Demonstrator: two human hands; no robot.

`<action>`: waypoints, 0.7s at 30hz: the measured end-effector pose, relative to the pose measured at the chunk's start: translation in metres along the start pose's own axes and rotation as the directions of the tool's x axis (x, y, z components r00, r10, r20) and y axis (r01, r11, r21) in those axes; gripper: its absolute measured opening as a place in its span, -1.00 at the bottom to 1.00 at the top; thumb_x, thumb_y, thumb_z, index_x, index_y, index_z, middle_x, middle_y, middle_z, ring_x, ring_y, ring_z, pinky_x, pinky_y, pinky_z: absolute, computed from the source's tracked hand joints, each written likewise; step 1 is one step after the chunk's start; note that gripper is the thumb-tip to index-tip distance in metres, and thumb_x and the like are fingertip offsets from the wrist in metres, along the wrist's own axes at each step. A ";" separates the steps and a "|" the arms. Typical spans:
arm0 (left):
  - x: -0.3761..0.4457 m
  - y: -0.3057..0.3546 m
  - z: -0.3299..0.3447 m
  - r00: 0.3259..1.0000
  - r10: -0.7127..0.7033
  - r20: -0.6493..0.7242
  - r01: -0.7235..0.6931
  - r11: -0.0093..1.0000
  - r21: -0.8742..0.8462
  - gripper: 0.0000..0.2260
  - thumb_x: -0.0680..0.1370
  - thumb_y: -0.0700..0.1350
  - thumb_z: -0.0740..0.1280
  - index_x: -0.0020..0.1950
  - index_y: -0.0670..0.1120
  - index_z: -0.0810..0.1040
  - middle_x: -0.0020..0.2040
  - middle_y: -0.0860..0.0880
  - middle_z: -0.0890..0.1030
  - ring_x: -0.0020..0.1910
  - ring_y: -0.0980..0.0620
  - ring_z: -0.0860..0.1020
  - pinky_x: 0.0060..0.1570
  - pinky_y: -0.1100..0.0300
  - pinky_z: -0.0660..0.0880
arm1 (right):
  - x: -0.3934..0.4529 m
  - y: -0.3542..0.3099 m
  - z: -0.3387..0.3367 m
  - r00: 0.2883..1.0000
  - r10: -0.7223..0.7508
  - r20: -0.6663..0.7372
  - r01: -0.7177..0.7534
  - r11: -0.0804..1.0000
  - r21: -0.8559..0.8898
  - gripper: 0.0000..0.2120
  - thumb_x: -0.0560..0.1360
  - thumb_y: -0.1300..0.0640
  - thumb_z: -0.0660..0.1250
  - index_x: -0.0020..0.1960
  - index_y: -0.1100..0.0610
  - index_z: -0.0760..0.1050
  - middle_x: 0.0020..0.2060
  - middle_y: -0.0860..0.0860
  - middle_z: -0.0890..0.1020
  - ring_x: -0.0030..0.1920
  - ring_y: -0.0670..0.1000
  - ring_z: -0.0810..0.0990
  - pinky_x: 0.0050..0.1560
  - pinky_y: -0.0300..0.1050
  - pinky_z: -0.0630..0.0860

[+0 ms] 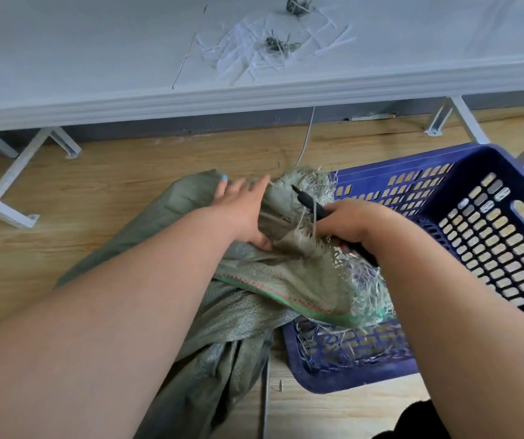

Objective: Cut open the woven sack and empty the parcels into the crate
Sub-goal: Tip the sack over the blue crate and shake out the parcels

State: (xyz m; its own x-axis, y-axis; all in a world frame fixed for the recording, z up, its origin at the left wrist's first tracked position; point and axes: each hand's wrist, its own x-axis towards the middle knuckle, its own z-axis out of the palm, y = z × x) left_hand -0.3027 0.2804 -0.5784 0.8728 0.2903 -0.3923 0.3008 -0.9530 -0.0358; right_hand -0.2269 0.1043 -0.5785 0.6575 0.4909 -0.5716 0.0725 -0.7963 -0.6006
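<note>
A grey-green woven sack (229,315) lies on the wooden floor, its frayed top end draped over the near-left corner of a blue perforated crate (463,217). My left hand (241,210) lies on the sack's upper part, fingers stretched out, thumb tucked under a fold. My right hand (349,223) grips a black-handled cutter (310,201), its tip pointing up-left into the frayed sack mouth. No parcels show; the sack hides its contents. Loose fibres hang around the cut edge.
A white table (191,99) spans the top, strewn with cut white strips and fibre tufts (264,45). Its metal legs (20,160) stand on the floor at left and right. A thin white strip hangs from the table edge. The crate tilts toward me.
</note>
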 end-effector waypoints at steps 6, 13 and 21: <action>0.002 0.007 0.013 0.998 -0.035 -0.059 0.035 0.999 0.001 -0.70 0.52 -0.06 0.29 0.25 0.02 0.51 0.20 -0.06 0.56 0.22 -0.12 0.48 0.17 0.03 0.28 | -0.010 0.000 -0.035 0.987 -0.160 0.007 0.159 0.986 0.053 -0.65 0.37 0.27 0.44 0.10 0.01 0.57 -0.03 0.14 0.62 -0.33 0.03 0.47 -0.34 -0.12 0.45; -0.009 0.016 0.021 0.991 0.125 -0.044 -0.131 0.877 -0.463 -0.68 0.53 -0.17 0.25 0.25 0.09 0.52 0.18 -0.08 0.60 0.18 -0.13 0.53 0.19 0.07 0.46 | -0.002 -0.024 0.012 0.946 -0.321 -0.039 0.323 0.945 0.056 -0.38 0.29 -0.01 0.57 0.30 -0.02 0.46 0.08 0.01 0.61 0.04 0.03 0.59 0.17 -0.02 0.50; -0.015 -0.004 0.015 0.984 0.157 -0.090 -0.179 0.794 -0.581 -0.47 0.40 -0.30 0.41 0.30 0.00 0.35 0.28 0.02 0.49 0.32 0.05 0.42 0.28 0.25 0.29 | 0.009 -0.008 0.024 0.999 0.015 0.040 -0.008 0.985 -0.173 -0.37 0.26 -0.25 0.52 0.15 0.13 0.52 -0.12 0.05 0.61 -0.16 0.03 0.58 -0.16 -0.13 0.49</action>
State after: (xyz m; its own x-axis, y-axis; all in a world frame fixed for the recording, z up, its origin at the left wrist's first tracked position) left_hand -0.3226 0.2785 -0.5866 0.9401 0.1439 -0.3090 0.3054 -0.7583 0.5760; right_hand -0.2399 0.1237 -0.5920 0.6280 0.4923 -0.6027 0.1955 -0.8494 -0.4902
